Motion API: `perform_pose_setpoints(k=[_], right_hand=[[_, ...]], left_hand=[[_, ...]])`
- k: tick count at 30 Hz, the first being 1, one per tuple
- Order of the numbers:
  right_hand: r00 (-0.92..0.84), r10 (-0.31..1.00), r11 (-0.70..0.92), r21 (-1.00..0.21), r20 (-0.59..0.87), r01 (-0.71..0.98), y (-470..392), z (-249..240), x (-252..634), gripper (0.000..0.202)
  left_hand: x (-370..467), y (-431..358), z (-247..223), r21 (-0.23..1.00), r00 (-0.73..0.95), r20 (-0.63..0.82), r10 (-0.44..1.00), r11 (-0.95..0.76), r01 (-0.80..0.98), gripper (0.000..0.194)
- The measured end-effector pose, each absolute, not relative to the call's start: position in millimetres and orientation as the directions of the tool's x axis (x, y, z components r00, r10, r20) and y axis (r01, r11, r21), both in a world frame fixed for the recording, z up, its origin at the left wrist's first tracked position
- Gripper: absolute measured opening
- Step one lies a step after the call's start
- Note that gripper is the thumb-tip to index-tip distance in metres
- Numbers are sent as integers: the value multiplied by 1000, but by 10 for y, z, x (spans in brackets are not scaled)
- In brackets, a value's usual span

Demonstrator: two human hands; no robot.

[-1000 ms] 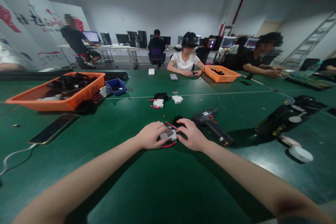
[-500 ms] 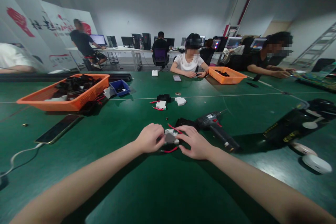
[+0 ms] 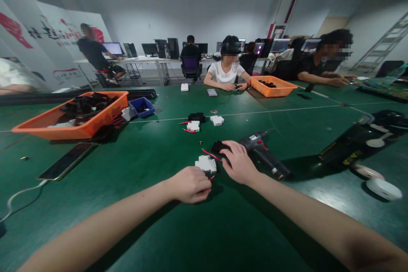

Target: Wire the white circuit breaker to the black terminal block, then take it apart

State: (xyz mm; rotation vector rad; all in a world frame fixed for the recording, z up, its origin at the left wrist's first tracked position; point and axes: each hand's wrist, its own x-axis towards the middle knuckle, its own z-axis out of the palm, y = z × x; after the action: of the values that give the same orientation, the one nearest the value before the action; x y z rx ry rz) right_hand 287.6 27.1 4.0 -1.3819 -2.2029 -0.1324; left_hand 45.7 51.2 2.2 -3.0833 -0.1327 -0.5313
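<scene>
A white block-shaped part [image 3: 205, 163] with a red wire [image 3: 211, 154] beside it lies on the green table. My left hand [image 3: 192, 185] is closed at the near-left edge of this part; what its curled fingers grip, if anything, is hidden. To the right, my right hand [image 3: 238, 160] reaches over a black piece [image 3: 218, 147], its fingers apart and their tips touching or just above it. A power screwdriver [image 3: 263, 153] lies right behind that hand. Farther back are a white part with red wires [image 3: 193, 126], a second white part [image 3: 217, 120] and a black part [image 3: 196, 117].
On the left are an orange basket [image 3: 86, 129] of black parts, a blue bin [image 3: 142, 107] and a phone [image 3: 67, 161] on a cable. A black bottle [image 3: 360, 144] lies at the right. Across the table sits a person [image 3: 225, 72] near another orange basket [image 3: 274, 89].
My right hand has moved off the white part, forward and right to the black piece. My left hand has shifted to the part's near side and curled more. The view has turned slightly.
</scene>
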Motion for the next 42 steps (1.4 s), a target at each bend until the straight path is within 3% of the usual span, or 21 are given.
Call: perform_pose_setpoints(k=[8,13,16,20,25,30,33,37,42], right_hand=[[-313,830,456,-240,463,857,318,-22,2908,6],[-298,836,447,-259,460,856,326,-34,2909,6],[-316,828,469,-262,462,844,327,-27,2908,7],[-276,790,501,-317,547,805,304,2,2893,11],[-240,714,570,-347,657,745,262,14,2886,12],[-261,714,594,-365,650,717,264,18,2888,11],[-275,722,611,-399,634,684,290,16,2891,10],[-300,718,648,-446,628,618,329,-21,2897,9],[-328,762,621,-488,558,614,341,-70,2911,11]], left_hand=[[466,510,-6,25,937,333,103,-995,100,19],[429,535,-38,56,914,380,141,-990,130,20],[390,611,-51,143,826,478,299,-954,263,17],[360,779,-63,366,577,558,597,-801,475,13],[362,916,-98,634,440,436,785,-615,469,38],[360,980,-102,825,509,306,805,-491,281,26],[334,1082,-100,939,580,161,798,-305,159,26],[273,1231,-121,991,617,22,786,-101,93,31],[237,1286,-153,998,624,11,781,-45,39,32]])
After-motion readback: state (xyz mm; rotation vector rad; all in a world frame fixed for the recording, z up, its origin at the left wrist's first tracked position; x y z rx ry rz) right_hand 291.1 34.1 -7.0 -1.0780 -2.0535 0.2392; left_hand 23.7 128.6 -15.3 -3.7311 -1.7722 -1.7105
